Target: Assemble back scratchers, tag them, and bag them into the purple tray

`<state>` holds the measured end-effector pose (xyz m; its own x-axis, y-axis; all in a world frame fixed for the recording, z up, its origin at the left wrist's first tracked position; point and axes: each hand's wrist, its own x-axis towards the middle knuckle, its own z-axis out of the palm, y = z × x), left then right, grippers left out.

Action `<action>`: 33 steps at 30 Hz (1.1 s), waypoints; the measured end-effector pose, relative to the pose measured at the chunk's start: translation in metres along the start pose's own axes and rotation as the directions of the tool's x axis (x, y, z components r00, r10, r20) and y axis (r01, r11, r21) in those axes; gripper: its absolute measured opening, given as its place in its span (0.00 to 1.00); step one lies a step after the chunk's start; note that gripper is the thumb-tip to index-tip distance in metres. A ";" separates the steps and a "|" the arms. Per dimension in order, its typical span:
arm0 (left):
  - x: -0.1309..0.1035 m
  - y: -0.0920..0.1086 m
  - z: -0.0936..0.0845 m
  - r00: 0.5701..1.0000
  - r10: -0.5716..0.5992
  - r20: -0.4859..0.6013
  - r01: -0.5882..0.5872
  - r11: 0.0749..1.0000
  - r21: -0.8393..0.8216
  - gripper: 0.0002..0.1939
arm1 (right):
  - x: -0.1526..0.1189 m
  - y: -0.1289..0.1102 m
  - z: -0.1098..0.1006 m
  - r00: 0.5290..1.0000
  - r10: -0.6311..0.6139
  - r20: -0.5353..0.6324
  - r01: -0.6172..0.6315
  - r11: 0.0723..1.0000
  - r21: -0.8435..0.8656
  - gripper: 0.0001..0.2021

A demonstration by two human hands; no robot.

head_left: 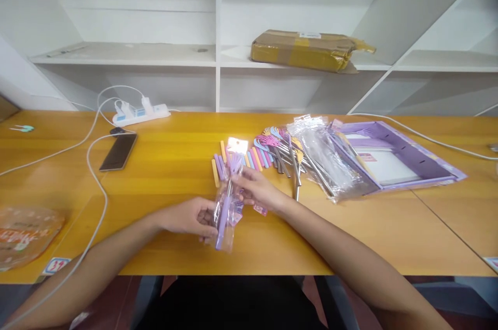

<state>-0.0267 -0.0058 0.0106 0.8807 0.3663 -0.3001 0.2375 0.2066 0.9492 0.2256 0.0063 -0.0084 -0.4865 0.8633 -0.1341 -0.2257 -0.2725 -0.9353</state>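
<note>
A purple back scratcher [223,218] with a hand-shaped head lies inside a clear plastic sleeve, held tilted above the table. My left hand [198,218] pinches the sleeve near its lower end. My right hand [252,187] grips the upper part, just below the scratcher's head. Behind it, several coloured handle tubes [257,159] lie in a row on the table. To their right is a pile of metal scratcher rods [288,151] with coloured hand-shaped heads. A small pink card [260,209] lies beside my right wrist.
Clear plastic sleeves [330,159] lean against an open purple box [420,148] on the right. At the left are a phone [119,151], a power strip [142,114] with trailing cables, and an orange printed bag [29,236]. A taped carton [303,50] sits on the shelf.
</note>
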 end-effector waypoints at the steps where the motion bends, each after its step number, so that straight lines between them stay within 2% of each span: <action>1: 0.001 -0.001 0.001 1.000 -0.011 0.016 0.011 1.000 0.016 0.17 | 0.000 0.002 0.001 1.000 -0.001 -0.011 0.000 0.999 -0.051 0.23; 3: 0.004 -0.004 0.000 0.998 0.023 -0.062 -0.019 0.998 0.057 0.15 | -0.001 0.004 0.006 0.999 0.006 0.042 0.000 0.989 -0.151 0.22; 5: 0.008 -0.008 -0.008 0.960 0.121 -0.253 -0.099 0.990 0.097 0.17 | -0.004 0.008 0.015 0.986 0.055 0.160 -0.021 0.979 -0.205 0.22; 7: 0.012 -0.011 -0.017 0.848 0.239 -0.473 -0.197 0.971 0.137 0.17 | -0.010 0.013 0.027 0.957 0.123 0.263 -0.063 0.972 -0.226 0.22; 9: 0.015 -0.012 -0.025 0.729 0.307 -0.612 -0.258 0.951 0.170 0.19 | -0.017 0.018 0.040 0.923 0.187 0.336 -0.115 0.968 -0.224 0.23; 10: 0.016 -0.012 -0.028 0.689 0.324 -0.648 -0.274 0.945 0.180 0.20 | -0.020 0.020 0.045 0.905 0.214 0.367 -0.135 0.964 -0.228 0.23; 11: 0.016 -0.012 -0.030 0.670 0.330 -0.665 -0.280 0.942 0.186 0.20 | -0.023 0.020 0.048 0.890 0.237 0.389 -0.147 0.958 -0.247 0.23; 12: 0.017 -0.011 -0.031 0.663 0.333 -0.670 -0.279 0.941 0.192 0.18 | -0.025 0.019 0.049 0.886 0.251 0.389 -0.143 0.947 -0.287 0.22; 14: 0.016 -0.011 -0.030 0.660 0.344 -0.668 -0.266 0.938 0.220 0.14 | -0.026 0.010 0.044 0.933 0.203 0.297 -0.048 0.889 -0.456 0.20; 16: 0.016 -0.012 -0.029 0.655 0.349 -0.670 -0.242 0.937 0.251 0.13 | -0.025 -0.003 0.028 0.988 0.021 0.151 0.092 0.706 -0.703 0.17; 18: 0.016 -0.013 -0.027 0.647 0.341 -0.683 -0.218 0.940 0.262 0.13 | -0.020 -0.016 0.007 0.983 -0.136 0.121 0.170 0.451 -0.876 0.13; 19: 0.017 -0.014 -0.026 0.647 0.329 -0.688 -0.206 0.944 0.258 0.13 | -0.018 -0.021 -0.003 0.979 -0.141 0.147 0.189 0.359 -0.914 0.12; 21: 0.018 -0.015 -0.026 0.651 0.303 -0.696 -0.182 0.953 0.244 0.15 | -0.014 -0.026 -0.020 0.980 -0.061 0.188 0.197 0.268 -0.943 0.15; 24: 0.019 -0.017 -0.026 0.648 0.282 -0.708 -0.168 0.959 0.228 0.17 | -0.010 -0.026 -0.029 0.983 0.028 0.183 0.172 0.236 -0.956 0.19; 28: 0.020 -0.020 -0.027 0.634 0.275 -0.723 -0.178 0.961 0.210 0.17 | -0.009 -0.027 -0.026 0.987 0.015 0.159 0.151 0.235 -0.960 0.18; 30: 0.021 -0.022 -0.027 0.636 0.272 -0.722 -0.174 0.962 0.210 0.18 | -0.012 -0.032 -0.025 0.987 0.023 0.156 0.144 0.277 -0.950 0.16; 33: 0.022 -0.024 -0.027 0.647 0.271 -0.713 -0.175 0.963 0.207 0.18 | -0.017 -0.041 -0.021 0.984 0.009 0.177 0.157 0.422 -0.893 0.12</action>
<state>-0.0237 0.0220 -0.0213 0.3419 0.9397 -0.0049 0.1596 -0.0529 0.9858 0.2607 0.0114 0.0250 -0.6304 0.7720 -0.0821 0.5820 0.3999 -0.7081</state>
